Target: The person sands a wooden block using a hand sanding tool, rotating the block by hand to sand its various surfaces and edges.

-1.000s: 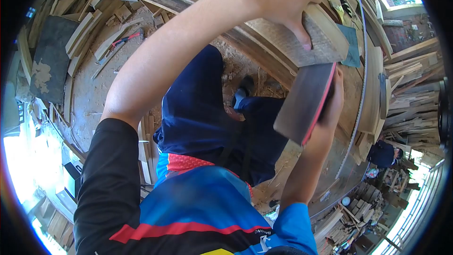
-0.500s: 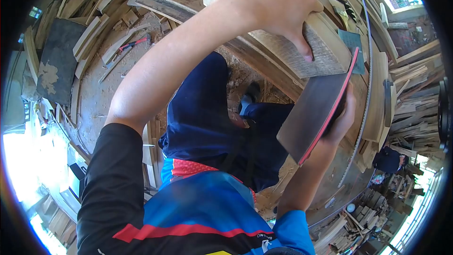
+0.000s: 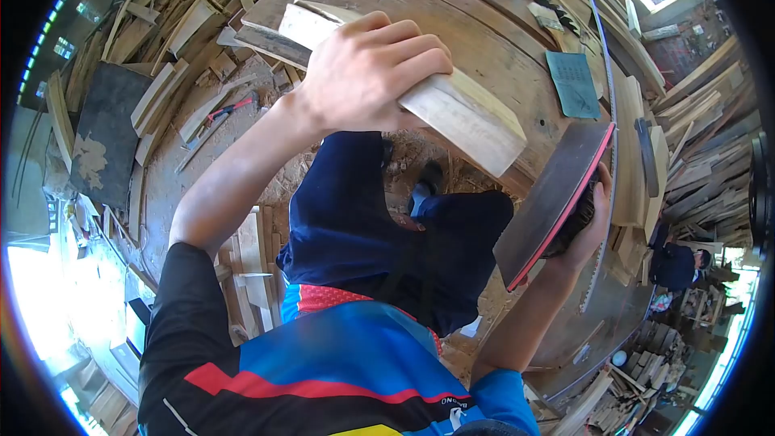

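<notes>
My left hand (image 3: 375, 73) is closed over a pale wooden block (image 3: 468, 117), its fingers wrapped across the top. The block slants down to the right over the edge of the wooden workbench (image 3: 476, 32). In my right hand (image 3: 596, 222) is a flat sanding board (image 3: 549, 194) with a dark face, a red rim and a black grip behind. Its dark face is turned toward the block, with a gap between the two. My right fingers are partly hidden behind the board.
A green sheet (image 3: 575, 85) lies on the bench near a dark toothed blade (image 3: 553, 10). A long toothed strip (image 3: 609, 153) runs along the right. Wood offcuts (image 3: 194, 16) pile around. A red-handled tool (image 3: 230, 107) is at left. Another person (image 3: 674, 266) is far right.
My left hand and the block have moved left, and the block has turned. The sanding board has shifted slightly right and down, away from the block's end. More of the bench and green sheet shows.
</notes>
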Action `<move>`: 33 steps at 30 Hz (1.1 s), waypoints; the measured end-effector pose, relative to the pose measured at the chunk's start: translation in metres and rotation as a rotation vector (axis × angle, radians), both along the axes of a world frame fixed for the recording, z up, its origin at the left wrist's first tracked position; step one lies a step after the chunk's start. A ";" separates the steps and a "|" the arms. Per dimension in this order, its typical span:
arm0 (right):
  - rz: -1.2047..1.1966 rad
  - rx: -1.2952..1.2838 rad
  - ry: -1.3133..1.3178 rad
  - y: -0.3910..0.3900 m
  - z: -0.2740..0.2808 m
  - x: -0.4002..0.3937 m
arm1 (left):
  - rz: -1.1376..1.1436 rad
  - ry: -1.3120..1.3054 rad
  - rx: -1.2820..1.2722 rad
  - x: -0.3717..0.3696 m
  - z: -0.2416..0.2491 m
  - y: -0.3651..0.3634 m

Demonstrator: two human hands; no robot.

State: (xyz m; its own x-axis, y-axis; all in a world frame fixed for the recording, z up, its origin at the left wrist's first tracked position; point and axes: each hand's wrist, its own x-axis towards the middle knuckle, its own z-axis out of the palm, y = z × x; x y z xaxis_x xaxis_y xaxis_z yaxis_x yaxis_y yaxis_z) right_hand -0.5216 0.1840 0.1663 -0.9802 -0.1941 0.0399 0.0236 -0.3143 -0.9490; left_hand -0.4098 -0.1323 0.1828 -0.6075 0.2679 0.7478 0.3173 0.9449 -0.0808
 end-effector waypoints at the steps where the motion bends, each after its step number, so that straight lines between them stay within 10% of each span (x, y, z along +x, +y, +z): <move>1: 0.007 0.005 -0.001 0.004 -0.002 0.001 | -0.020 0.029 0.014 0.000 -0.004 0.000; 26: 0.097 -0.088 -0.239 -0.040 0.000 -0.015 | 0.059 -0.608 0.115 0.018 -0.035 -0.046; 33: 0.396 0.266 0.073 -0.127 0.002 -0.103 | 0.076 -0.414 0.476 -0.058 -0.027 -0.030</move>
State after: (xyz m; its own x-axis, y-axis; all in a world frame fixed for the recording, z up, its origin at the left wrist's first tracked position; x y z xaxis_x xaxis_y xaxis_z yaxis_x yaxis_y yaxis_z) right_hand -0.6245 0.0566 0.1683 -0.8255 -0.5643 0.0043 0.0228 -0.0409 -0.9989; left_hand -0.4682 -0.1623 0.1560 -0.8762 -0.0914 0.4733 0.1627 0.8682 0.4689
